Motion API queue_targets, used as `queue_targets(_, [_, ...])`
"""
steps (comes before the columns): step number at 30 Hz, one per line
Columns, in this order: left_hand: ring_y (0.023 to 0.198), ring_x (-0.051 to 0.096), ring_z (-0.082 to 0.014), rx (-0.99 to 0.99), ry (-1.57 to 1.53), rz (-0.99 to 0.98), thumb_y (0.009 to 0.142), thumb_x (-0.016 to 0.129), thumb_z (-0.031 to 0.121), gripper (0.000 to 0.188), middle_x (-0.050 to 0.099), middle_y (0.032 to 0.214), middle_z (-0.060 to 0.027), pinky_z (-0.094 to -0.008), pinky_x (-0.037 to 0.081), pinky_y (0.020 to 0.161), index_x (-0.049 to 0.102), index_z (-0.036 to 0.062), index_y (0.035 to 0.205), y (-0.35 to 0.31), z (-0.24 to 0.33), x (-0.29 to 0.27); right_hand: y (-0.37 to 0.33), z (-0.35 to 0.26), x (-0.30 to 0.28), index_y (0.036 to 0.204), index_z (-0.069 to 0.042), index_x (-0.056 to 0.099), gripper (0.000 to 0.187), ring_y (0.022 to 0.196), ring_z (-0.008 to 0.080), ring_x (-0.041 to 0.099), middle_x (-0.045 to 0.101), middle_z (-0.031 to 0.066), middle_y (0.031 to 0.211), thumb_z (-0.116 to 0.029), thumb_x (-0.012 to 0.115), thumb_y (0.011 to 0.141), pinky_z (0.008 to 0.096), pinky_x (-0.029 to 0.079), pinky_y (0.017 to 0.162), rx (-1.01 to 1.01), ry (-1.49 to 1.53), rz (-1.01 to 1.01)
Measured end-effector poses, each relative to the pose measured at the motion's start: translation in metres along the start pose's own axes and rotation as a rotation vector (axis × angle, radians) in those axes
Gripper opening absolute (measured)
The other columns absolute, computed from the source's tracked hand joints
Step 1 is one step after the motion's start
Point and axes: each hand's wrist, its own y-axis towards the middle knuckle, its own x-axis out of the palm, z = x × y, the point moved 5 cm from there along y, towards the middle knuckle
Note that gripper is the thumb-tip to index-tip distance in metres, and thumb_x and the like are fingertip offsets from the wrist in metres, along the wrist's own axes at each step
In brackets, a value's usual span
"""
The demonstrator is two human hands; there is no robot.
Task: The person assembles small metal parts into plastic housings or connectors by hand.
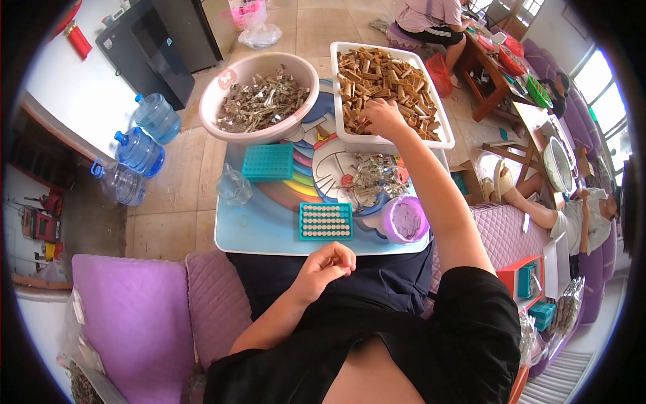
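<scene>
My right hand (385, 121) reaches over the white tray (434, 143) at the far right of the table. Its fingers curl down among small brown stick-like pieces (377, 74), and the fingertips are partly hidden. Close to my lap, my left hand (326, 271) is closed, thumb against bent fingers; anything in them is too small to make out. Just beyond it lies a teal rack (326, 238) with rows of small round whitish pieces. Right of the rack stands a purple tub (406, 220) with pale contents. Behind that tub is a loose heap of silvery strips (374, 178).
On the cartoon-printed table (269, 246) are a stacked teal rack (268, 162) and a clear plastic cup (234, 186). A pinkish basin (210, 101) of silvery strips stands at the far left. Water bottles (140, 153) line the left floor. Other people (431, 17) sit to the right.
</scene>
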Motion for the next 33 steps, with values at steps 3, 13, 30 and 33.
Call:
queue_targets(3, [0.077, 0.050, -0.0122, 0.000, -0.004, 0.077, 0.084, 0.050, 0.003, 0.005, 0.053, 0.087, -0.0054, -0.0247, 0.042, 0.072, 0.051, 0.0046, 0.088, -0.001, -0.002, -0.011, -0.009, 0.003, -0.013, 0.093, -0.019, 0.065, 0.023, 0.104, 0.0219, 0.053, 0.059, 0.0024, 0.103, -0.021, 0.071, 0.071, 0.0417, 0.040, 0.086, 0.073, -0.056, 0.168])
queue_targets(13, [0.095, 0.057, -0.0187, -0.086, -0.092, 0.225, 0.092, 0.053, 0.019, 0.041, 0.058, 0.107, -0.0107, -0.0313, 0.046, 0.083, 0.043, 0.0033, 0.128, 0.003, -0.011, -0.069, -0.166, -0.178, -0.054, 0.088, -0.005, 0.060, 0.016, 0.085, 0.0296, 0.058, 0.056, 0.0112, 0.090, -0.012, 0.064, 0.074, 0.0394, 0.049, 0.075, -0.683, 0.751, 0.082])
queue_targets(30, [0.070, 0.049, -0.0111, -0.267, -0.010, 0.176, 0.080, 0.035, -0.004, 0.025, 0.050, 0.084, -0.0033, -0.0244, 0.044, 0.065, 0.049, 0.0037, 0.100, -0.013, -0.038, -0.069, -0.140, -0.106, 0.090, 0.088, -0.001, 0.056, 0.012, 0.081, 0.0378, 0.061, 0.061, 0.0209, 0.086, -0.010, 0.049, 0.082, 0.0450, 0.050, 0.071, 0.433, 0.457, 0.080])
queue_targets(33, [0.068, 0.046, -0.0097, -0.207, -0.117, 0.258, 0.081, 0.037, -0.001, 0.023, 0.049, 0.080, -0.0029, -0.0231, 0.040, 0.060, 0.050, 0.0044, 0.099, -0.017, -0.042, -0.078, -0.147, -0.114, 0.045, 0.087, 0.001, 0.054, 0.010, 0.073, 0.0285, 0.064, 0.062, 0.0172, 0.081, -0.009, 0.052, 0.084, 0.0389, 0.051, 0.062, 0.331, 0.493, 0.247])
